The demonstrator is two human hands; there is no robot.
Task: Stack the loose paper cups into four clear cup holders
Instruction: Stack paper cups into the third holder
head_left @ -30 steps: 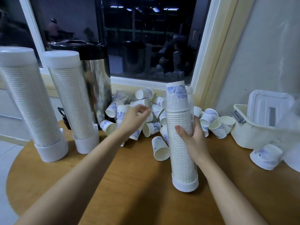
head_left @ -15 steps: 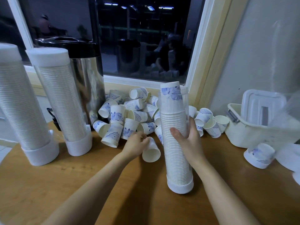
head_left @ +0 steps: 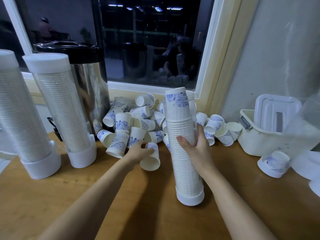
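Wooden table (head_left: 121, 210) bearing everything. Clear cup holder (head_left: 187, 179), nearly full, standing upright; right hand (head_left: 197, 149) clasping its middle. Loose pile (head_left: 138, 122) lying behind. Left hand (head_left: 136, 152), a second ago digging in pile, now curling round single cup (head_left: 151, 162) beside holder; loading probably coming next.

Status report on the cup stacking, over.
Left hand grips a loose paper cup. Right hand holds the uncapped cup holder, stack at its rim. Cup pile crowds behind.
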